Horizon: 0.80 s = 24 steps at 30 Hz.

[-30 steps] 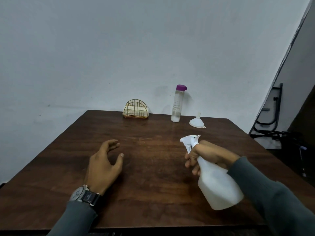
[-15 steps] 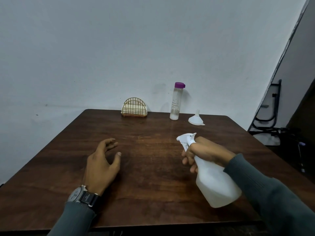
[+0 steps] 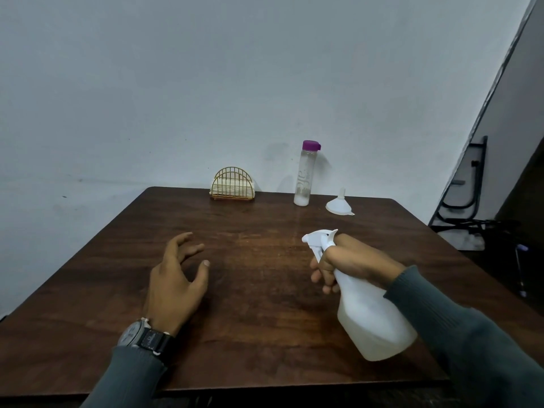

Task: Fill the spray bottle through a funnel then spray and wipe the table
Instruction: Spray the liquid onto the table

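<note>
Spray bottle (image 3: 374, 316) in right hand (image 3: 350, 260)

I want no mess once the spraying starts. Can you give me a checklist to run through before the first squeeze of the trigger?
1. Spray bottle gripped: ok, right hand is wrapped round its neck.
2. Nozzle aimed at the table: ok, it points left and forward over bare wood.
3. Spray head fitted: ok; the funnel lies upside down at the back.
4. Left hand out of the spray: not ok, it rests roughly where the nozzle points.
5. Liquid in the bottle: cannot tell how much.
6. Napkins for wiping: ok, in the wire holder at the far edge.
</note>
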{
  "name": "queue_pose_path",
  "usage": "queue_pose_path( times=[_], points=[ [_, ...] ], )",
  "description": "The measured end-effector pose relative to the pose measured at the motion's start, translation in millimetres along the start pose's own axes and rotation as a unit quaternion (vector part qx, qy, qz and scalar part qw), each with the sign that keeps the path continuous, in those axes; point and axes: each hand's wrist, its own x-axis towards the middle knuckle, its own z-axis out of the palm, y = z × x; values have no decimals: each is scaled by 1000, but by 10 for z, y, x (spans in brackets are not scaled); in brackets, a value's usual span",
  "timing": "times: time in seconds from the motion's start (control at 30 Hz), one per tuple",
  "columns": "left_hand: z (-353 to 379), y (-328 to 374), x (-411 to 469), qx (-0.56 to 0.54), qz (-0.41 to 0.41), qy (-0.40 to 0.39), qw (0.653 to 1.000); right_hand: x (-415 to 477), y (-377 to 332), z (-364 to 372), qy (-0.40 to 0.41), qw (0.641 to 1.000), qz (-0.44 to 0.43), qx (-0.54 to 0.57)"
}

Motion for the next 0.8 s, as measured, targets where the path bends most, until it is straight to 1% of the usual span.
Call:
queue_pose_path(
  times=[0.1, 0.2, 0.33, 0.43, 0.6, 0.67, 0.73, 0.8],
  points=[
    [0, 0, -1, -3, 0, -1, 1000, 45, 19, 8, 4, 1000, -19, -10],
    [-2, 5, -3, -2, -3, -1, 1000, 14, -9, 16, 8, 997, -52, -56],
    [-6, 24, -9, 2, -1, 10, 1000, -54, -72, 30, 23, 994, -61, -83],
    [-11, 15, -9, 5, 0, 5, 1000, -81, -77, 31, 32, 998, -54, -23],
    [-20, 16, -4, -7, -4, 2, 1000, -51, 0, -61, 30, 999, 0, 43],
    [-17, 15, -4, -8, -5, 0, 1000, -64, 39, -90, 44, 997, 14, 54],
    [-21, 14, 2, -8, -7, -3, 1000, -86, 68, -114, 74, 996, 11, 49],
    [-24, 13, 9, -9, -9, -8, 1000, -106, 91, -128, 81, 995, 7, 53]
  ],
)
